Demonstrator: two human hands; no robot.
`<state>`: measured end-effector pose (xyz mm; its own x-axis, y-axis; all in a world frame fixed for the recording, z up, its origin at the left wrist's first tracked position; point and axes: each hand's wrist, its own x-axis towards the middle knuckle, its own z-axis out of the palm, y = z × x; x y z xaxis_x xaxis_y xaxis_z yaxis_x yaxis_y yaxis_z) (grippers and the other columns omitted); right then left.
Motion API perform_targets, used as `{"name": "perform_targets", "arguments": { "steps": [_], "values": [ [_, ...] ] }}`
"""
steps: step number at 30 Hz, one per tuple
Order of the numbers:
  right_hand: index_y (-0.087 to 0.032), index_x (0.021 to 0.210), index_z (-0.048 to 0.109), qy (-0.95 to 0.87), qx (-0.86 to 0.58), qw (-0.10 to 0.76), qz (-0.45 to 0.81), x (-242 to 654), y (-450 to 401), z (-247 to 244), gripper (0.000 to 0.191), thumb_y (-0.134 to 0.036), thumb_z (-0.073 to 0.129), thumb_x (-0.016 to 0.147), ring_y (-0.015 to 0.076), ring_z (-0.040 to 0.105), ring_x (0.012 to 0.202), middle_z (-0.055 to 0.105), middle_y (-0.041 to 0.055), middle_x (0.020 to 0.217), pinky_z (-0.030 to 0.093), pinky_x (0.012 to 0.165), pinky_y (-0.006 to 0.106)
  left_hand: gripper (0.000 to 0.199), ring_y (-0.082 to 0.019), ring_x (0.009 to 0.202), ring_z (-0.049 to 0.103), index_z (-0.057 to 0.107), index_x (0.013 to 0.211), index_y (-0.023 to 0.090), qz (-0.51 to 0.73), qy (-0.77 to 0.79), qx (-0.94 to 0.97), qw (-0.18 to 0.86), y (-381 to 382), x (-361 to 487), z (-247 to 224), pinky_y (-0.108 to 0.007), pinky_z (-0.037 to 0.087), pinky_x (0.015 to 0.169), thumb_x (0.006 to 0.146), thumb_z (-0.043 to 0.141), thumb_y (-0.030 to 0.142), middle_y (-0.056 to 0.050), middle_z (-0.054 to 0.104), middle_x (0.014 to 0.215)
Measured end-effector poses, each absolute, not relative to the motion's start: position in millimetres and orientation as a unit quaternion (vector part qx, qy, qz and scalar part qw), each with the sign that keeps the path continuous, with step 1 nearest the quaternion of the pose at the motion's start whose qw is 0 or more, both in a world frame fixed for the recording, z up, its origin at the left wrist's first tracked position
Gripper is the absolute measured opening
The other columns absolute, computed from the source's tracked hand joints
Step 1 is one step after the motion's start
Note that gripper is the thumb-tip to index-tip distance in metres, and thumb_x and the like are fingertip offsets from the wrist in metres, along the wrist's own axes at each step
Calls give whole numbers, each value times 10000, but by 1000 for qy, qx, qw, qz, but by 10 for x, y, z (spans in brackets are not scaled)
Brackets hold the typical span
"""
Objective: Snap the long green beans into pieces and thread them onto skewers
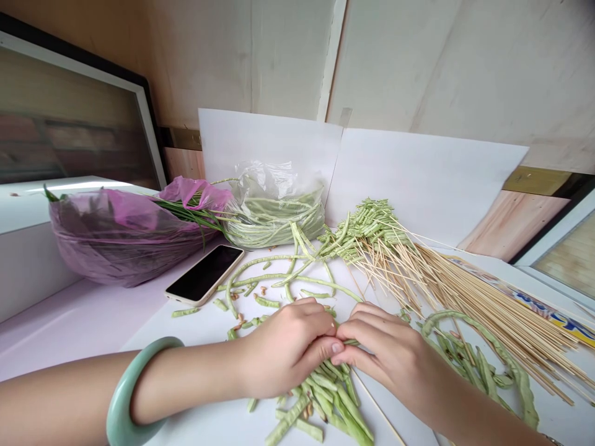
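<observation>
Over a heap of cut long bean pieces (337, 402), my left hand (288, 347) and my right hand (395, 350) meet, fingers closed and thumbs nearly touching. A bit of green long bean (352, 341) shows between the fingertips; most of it is hidden. My left wrist wears a pale green bangle (139, 390). One bamboo skewer (379, 406) lies on the white surface below my right hand. Whole long beans (260, 277) and short pieces lie scattered beyond my hands, with a few loose brown seeds among them.
At the right, a stack of bamboo skewers (483, 310) has bean pieces (367, 226) threaded on far ends. Pale beans (486, 371) lie nearer. Behind stand a clear bag of long beans (279, 220), a purple bag of greens (125, 232), a phone (204, 275) and white boards (418, 186).
</observation>
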<state>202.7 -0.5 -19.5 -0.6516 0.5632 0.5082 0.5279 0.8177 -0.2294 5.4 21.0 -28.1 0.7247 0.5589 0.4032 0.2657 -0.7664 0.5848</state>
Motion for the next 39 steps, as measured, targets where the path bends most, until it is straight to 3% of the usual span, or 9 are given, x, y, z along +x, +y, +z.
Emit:
{"name": "perform_targets", "arguments": {
  "steps": [5,13,16,19,22,28,33,36,39],
  "values": [
    [-173,739,519,-915,-280,289,14,2023,4,-159,290,-230,424,1006,158,502,655,506,6,666,428,580,271,297,-113,693,470,490,719,164,341,224,846,342,202,58,-266,-208,375,676,971,400,295,1,491,712],
    [-178,728,519,-941,-224,253,-23,1986,-64,-47,345,-198,347,1025,146,465,627,512,3,652,419,602,270,403,-110,657,454,515,650,151,342,158,836,399,205,44,-250,-217,383,660,941,469,426,0,482,642],
    [-174,764,557,-951,-200,234,35,1968,-110,-47,361,-199,318,1034,136,499,656,567,11,683,433,652,259,420,-127,666,479,516,636,154,292,101,825,472,227,35,-199,-246,407,670,931,475,450,-21,507,642],
    [-183,800,578,-946,-146,277,83,1948,-127,-113,351,-250,330,1039,127,539,692,610,3,698,435,702,251,422,-147,661,503,496,620,168,226,54,811,537,242,22,-147,-271,432,665,922,476,463,-34,511,631],
    [-199,846,599,-932,-114,319,126,1937,-128,-213,269,-273,409,1021,120,566,733,664,-3,758,434,731,238,431,-169,671,537,491,608,181,182,24,801,569,245,10,-128,-285,457,681,908,480,490,-54,532,621],
    [-203,976,661,-914,-116,283,266,1913,-184,-244,160,-232,503,986,113,636,886,727,12,909,445,839,183,447,-148,580,514,475,582,185,124,-8,792,598,247,7,-178,-263,460,628,896,486,503,-65,529,591],
    [-182,841,658,-910,-164,204,321,1924,-232,6,275,-232,438,998,128,614,797,672,31,789,479,752,199,438,-127,584,492,499,590,164,122,22,765,633,233,-4,-164,-250,429,611,881,532,490,-44,517,601],
    [-180,862,633,-918,-233,166,274,1961,-228,92,159,-127,494,917,141,574,776,627,26,798,472,696,220,404,-110,578,461,535,633,145,138,90,746,645,216,-18,-150,-237,394,575,871,563,470,-19,512,613],
    [-176,760,578,-927,-271,162,202,1980,-203,58,171,-59,476,832,147,525,716,562,14,729,444,621,234,379,-98,585,431,531,663,138,170,131,769,602,206,-15,-173,-227,368,568,881,555,447,6,488,615]
  ]
}}
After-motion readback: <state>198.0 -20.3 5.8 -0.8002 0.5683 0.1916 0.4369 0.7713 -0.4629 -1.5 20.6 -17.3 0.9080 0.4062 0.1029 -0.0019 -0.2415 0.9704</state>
